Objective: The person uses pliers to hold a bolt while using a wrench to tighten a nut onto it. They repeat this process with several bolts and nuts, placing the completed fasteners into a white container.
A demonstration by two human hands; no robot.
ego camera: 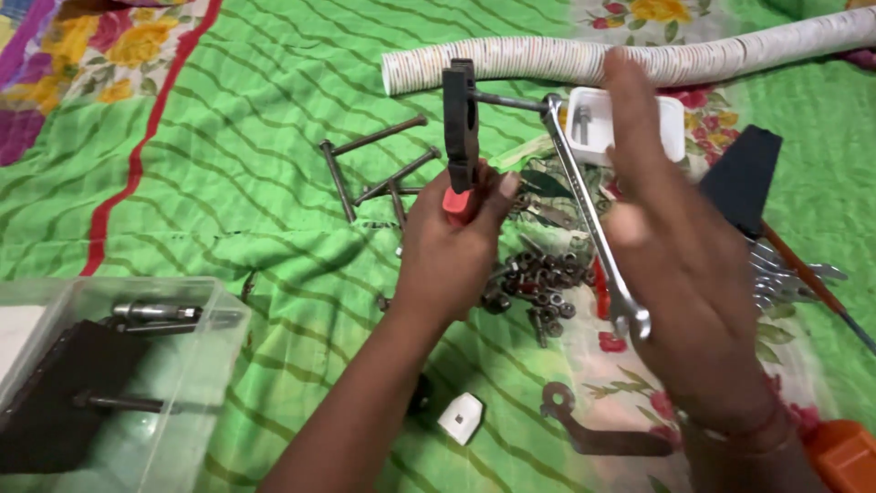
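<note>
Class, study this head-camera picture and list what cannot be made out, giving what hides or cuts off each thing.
1. Right hand: motion-blurred, so its grip on the spanner is unclear.
2. Pile of nuts: partly hidden behind the left hand.
3. Clear plastic box: cut off by the left and bottom edges.
4. Orange object: cut off at the bottom-right corner.

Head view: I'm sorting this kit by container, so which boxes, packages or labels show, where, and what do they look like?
Clear plastic bin: bottom left corner, rectangular, see-through, holding a dark plate and metal bolts.
Small white tray: top centre-right, behind the right hand, squarish, white, metal piece inside.
Labels, signs, screens: none readable in view.
</note>
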